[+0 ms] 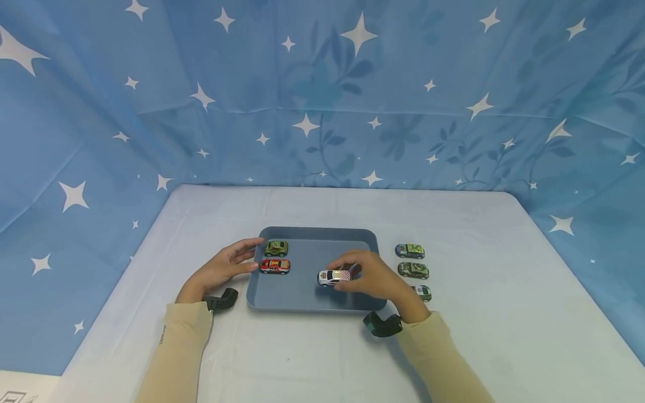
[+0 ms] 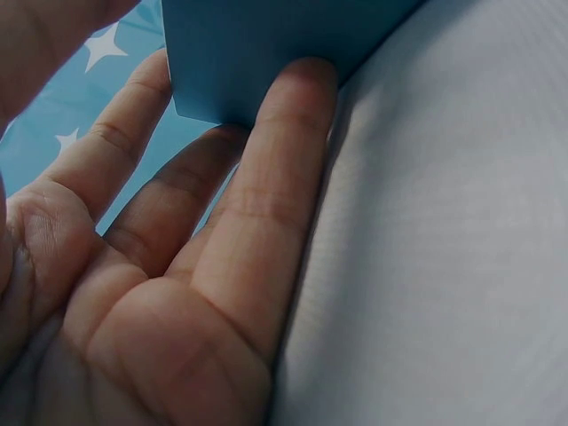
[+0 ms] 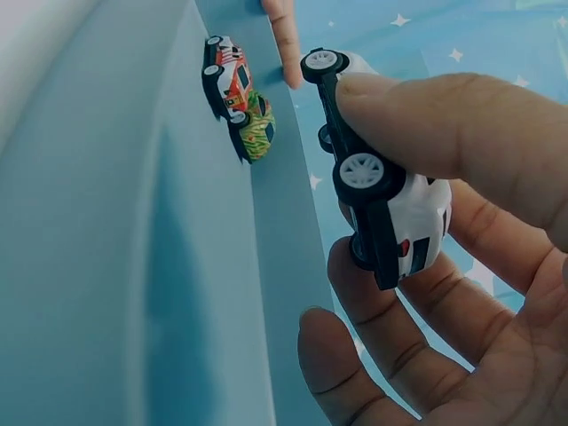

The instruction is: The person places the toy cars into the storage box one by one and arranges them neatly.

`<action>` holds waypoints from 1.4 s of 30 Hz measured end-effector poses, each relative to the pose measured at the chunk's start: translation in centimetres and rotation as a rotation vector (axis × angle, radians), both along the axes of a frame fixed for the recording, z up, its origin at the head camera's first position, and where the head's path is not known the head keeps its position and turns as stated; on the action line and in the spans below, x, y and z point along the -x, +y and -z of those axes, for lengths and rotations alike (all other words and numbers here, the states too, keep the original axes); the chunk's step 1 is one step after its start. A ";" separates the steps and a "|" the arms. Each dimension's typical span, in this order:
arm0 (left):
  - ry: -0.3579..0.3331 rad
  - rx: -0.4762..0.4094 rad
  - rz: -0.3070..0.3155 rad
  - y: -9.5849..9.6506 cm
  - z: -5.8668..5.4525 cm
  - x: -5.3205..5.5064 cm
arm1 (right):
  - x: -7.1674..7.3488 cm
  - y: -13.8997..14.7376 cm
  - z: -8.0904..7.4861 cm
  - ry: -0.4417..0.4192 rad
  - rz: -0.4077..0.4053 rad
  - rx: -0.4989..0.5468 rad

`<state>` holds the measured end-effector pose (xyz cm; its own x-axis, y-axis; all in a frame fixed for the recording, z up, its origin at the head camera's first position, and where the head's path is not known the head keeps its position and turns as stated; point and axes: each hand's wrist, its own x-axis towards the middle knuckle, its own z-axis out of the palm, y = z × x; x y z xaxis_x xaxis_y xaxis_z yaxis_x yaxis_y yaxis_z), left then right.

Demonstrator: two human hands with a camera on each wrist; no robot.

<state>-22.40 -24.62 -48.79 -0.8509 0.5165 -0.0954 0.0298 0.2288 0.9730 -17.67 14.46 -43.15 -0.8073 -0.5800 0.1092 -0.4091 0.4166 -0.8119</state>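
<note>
A white toy car [image 1: 333, 277] with a reddish checked rear is pinched between the thumb and fingers of my right hand [image 1: 372, 275]. In the head view it hangs over the right half of a blue-grey tray [image 1: 312, 305]; its wheels and dark underside show in the right wrist view. My left hand [image 1: 225, 266] rests at the tray's left edge, fingers extended, fingertips against the outer wall [image 2: 231, 53] in the left wrist view. Just inside that edge sit a green toy car [image 1: 276, 248] and, nearer me, a red toy car [image 1: 275, 266].
To the right of the tray, a column of toy cars stands on the white table [image 1: 322, 358]: a blue-and-yellow one [image 1: 410, 251], a green camouflage one [image 1: 414, 270] and a white-and-green one [image 1: 424, 292], partly hidden by my right wrist. A blue starred curtain [image 1: 322, 101] hangs behind.
</note>
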 end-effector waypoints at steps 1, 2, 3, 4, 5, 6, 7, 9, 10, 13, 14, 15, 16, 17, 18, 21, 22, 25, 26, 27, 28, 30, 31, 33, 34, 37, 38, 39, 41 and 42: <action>-0.002 -0.002 -0.001 0.0 0.0 0.0 | 0.0 -0.1 0.1 0.003 -0.003 0.005; -0.004 -0.002 -0.002 0.0 0.0 0.0 | 0.1 -0.3 0.2 0.005 -0.003 0.009; -0.005 -0.001 -0.002 -0.1 0.0 0.0 | 0.1 -0.4 0.3 0.012 -0.008 0.012; -0.005 0.001 -0.002 -0.1 0.0 0.0 | 0.2 -0.5 0.4 0.016 -0.009 0.014; -0.004 0.003 -0.001 -0.1 0.0 0.0 | 0.2 -0.6 0.4 0.022 -0.009 0.016; -0.004 0.006 -0.001 -0.1 0.1 0.0 | 0.2 -0.8 0.4 0.022 -0.006 0.015; -0.005 0.006 -0.002 -0.1 0.1 0.0 | 0.1 -0.9 0.4 0.024 -0.004 0.014; -0.006 0.007 -0.002 -0.1 0.1 0.0 | 0.1 -1.2 0.4 0.018 0.001 0.013; -0.007 0.006 -0.002 -0.1 0.1 0.0 | 0.1 -1.3 0.4 0.013 0.007 0.012; -0.012 0.004 -0.002 -0.1 0.1 0.0 | 0.0 -1.8 0.4 0.009 0.005 0.011; -0.013 0.006 -0.003 -0.1 0.1 0.0 | 0.0 -2.0 0.4 0.008 0.004 0.011; -0.013 0.007 -0.004 -0.1 0.1 0.0 | 0.1 -2.1 0.5 0.008 0.007 0.009; -0.014 0.007 -0.003 -0.1 0.1 0.0 | 0.1 -2.3 0.5 0.008 0.009 0.007; -0.015 0.007 -0.004 -0.1 0.1 0.0 | 0.1 -2.4 0.6 0.008 0.009 0.006; -0.017 0.006 -0.004 -0.1 0.1 0.0 | 0.1 -2.5 0.7 0.006 0.013 0.004; -0.023 0.002 -0.005 -0.1 0.0 -0.1 | 0.1 -3.0 0.8 0.000 0.023 0.001; -0.026 0.000 -0.006 -0.1 -0.1 -0.1 | 0.1 -3.1 0.8 -0.002 0.023 0.000; -0.028 0.003 -0.010 -0.1 -0.1 -0.2 | 0.0 -3.6 0.9 -0.010 0.025 0.000; -0.028 0.004 -0.013 -0.1 -0.1 -0.2 | -0.1 -3.8 0.9 -0.014 0.025 0.002; -0.028 0.004 -0.015 -0.1 -0.2 -0.2 | -0.1 -3.9 0.9 -0.016 0.025 0.005; -0.028 0.005 -0.017 -0.1 -0.2 -0.2 | -0.1 -4.1 0.9 -0.017 0.026 0.005; -0.028 0.010 -0.020 -0.1 -0.2 -0.1 | -0.1 -4.4 1.0 -0.020 0.028 0.007; -0.029 0.012 -0.022 0.0 -0.1 -0.1 | -0.1 -4.5 1.0 -0.025 0.030 0.005; -0.029 0.017 -0.025 0.0 -0.1 -0.1 | -0.1 -4.8 1.1 -0.034 0.033 0.003; -0.030 0.020 -0.027 0.0 -0.1 -0.1 | -0.1 -4.9 1.2 -0.035 0.032 0.000; -0.028 0.021 -0.026 0.0 -0.2 0.0 | -0.1 -5.3 1.3 -0.042 0.036 -0.003; -0.026 0.020 -0.024 0.0 -0.2 0.0 | 0.0 -5.4 1.4 -0.041 0.035 -0.001; -0.024 0.019 -0.023 0.0 -0.2 0.0 | 0.0 -5.6 1.4 -0.040 0.036 -0.002; -0.022 0.015 -0.019 0.0 -0.2 0.1 | 0.0 -5.9 1.4 -0.045 0.040 0.000; -0.021 0.014 -0.017 0.1 -0.2 0.1 | 0.0 -6.0 1.4 -0.051 0.044 0.001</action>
